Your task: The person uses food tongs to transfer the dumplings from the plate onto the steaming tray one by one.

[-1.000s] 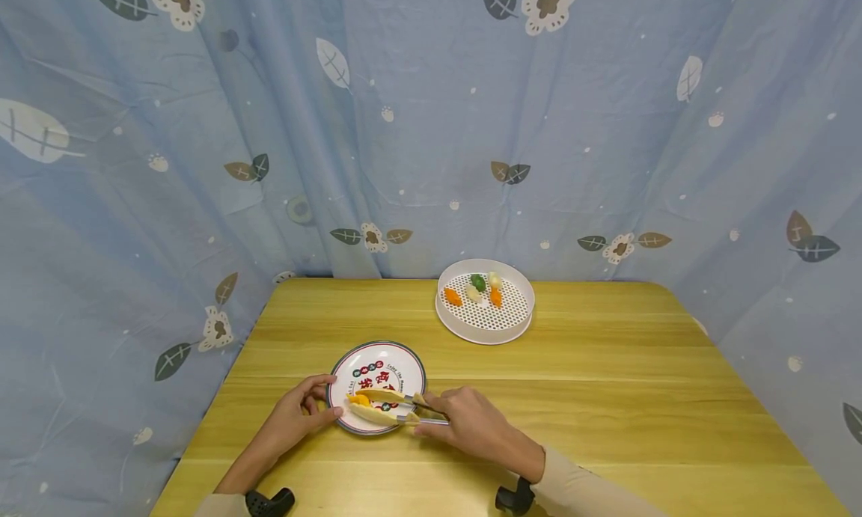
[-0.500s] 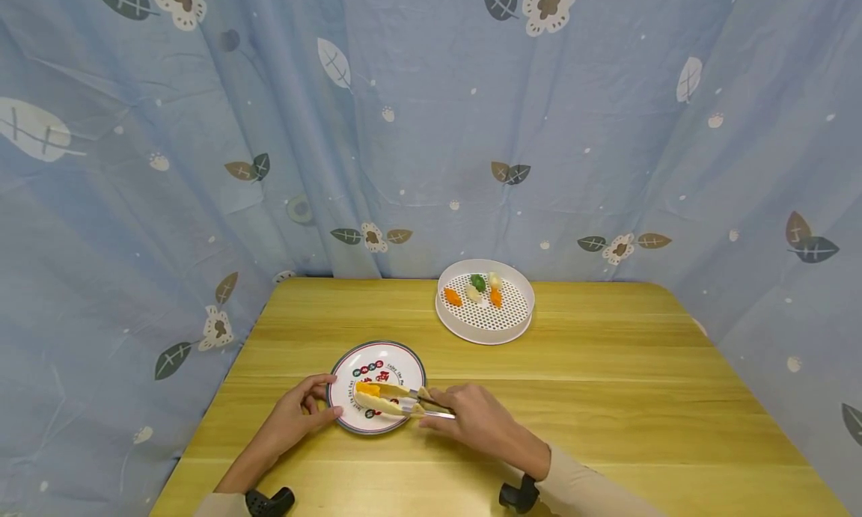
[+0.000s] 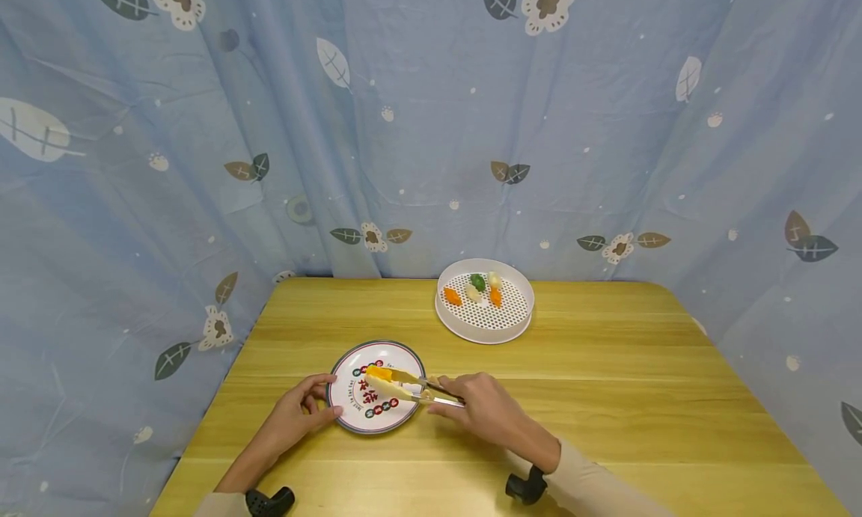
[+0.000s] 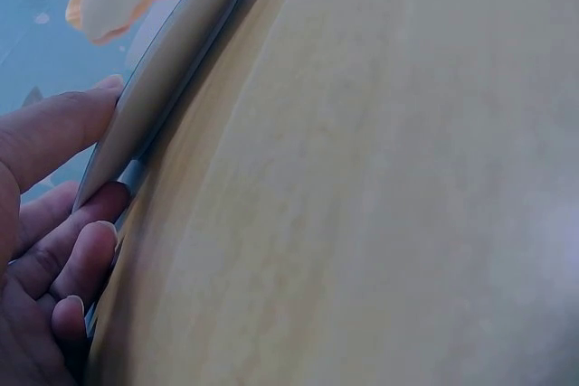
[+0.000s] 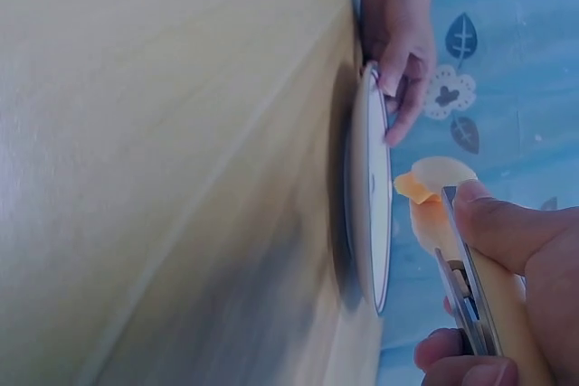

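Note:
My left hand (image 3: 296, 414) grips the left rim of a round white plate (image 3: 401, 358) with red and green print. In the left wrist view, the thumb lies over the rim of the plate (image 4: 167, 83) and fingertips sit under it. My right hand (image 3: 494, 412) holds food tongs (image 3: 390, 390) with cream tips and metal arms. Between the tips is an orange-yellow food piece (image 3: 378, 372), resembling cut vegetable. The right wrist view has the tongs (image 5: 484, 277) and the piece (image 5: 413, 188) raised off the plate's surface (image 5: 378, 187).
A round white tray (image 3: 486, 337) with a perforated base stands at the table's back edge. It holds orange pieces (image 3: 453, 297), a green piece (image 3: 478, 282) and pale pieces (image 3: 474, 292). Behind the wooden table (image 3: 606, 367) hangs a blue patterned curtain (image 3: 431, 128).
The tongs have lifted the orange-yellow piece off the plate and moved it away from me and slightly right. My left hand and the plate's position have stayed the same.

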Demonstrator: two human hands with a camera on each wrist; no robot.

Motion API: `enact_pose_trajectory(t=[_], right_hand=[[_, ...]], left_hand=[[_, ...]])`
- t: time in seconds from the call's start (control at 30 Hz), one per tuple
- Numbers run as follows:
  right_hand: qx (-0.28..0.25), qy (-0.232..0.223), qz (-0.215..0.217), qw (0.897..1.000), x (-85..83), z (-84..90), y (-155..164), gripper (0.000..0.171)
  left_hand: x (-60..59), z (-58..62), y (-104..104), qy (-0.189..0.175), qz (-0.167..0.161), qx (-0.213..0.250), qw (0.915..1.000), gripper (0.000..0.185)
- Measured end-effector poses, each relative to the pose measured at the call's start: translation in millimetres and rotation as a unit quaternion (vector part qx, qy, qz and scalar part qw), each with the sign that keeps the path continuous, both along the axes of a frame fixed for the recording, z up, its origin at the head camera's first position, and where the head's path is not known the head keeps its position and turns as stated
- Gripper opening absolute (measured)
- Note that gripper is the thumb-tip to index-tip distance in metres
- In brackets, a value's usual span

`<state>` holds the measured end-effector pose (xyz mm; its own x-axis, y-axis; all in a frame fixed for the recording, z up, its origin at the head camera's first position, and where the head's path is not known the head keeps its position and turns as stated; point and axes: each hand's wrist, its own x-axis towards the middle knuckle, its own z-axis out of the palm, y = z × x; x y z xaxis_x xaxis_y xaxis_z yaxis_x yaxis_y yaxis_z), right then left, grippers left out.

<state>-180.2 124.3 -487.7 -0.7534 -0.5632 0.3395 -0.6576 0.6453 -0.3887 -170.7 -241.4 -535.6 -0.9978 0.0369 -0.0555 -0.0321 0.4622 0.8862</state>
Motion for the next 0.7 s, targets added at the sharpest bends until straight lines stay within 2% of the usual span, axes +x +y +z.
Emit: enact_pose_trajectory(t=[0.2,0.7], right_hand=[[-0.004,0.025,-0.022,0.999,-3.6,5.2,7.6,0.055],[-0.025,0.075,-0.053,0.996,-19.4,19.2,38.1,0.041]], left_hand=[[-0.5,0.2,-0.6,-0.003,-0.004,0.007,1.0000,0.063],[-0.8,0.3,-0.1,-0.010,-0.005,0.025,0.9996,0.062]])
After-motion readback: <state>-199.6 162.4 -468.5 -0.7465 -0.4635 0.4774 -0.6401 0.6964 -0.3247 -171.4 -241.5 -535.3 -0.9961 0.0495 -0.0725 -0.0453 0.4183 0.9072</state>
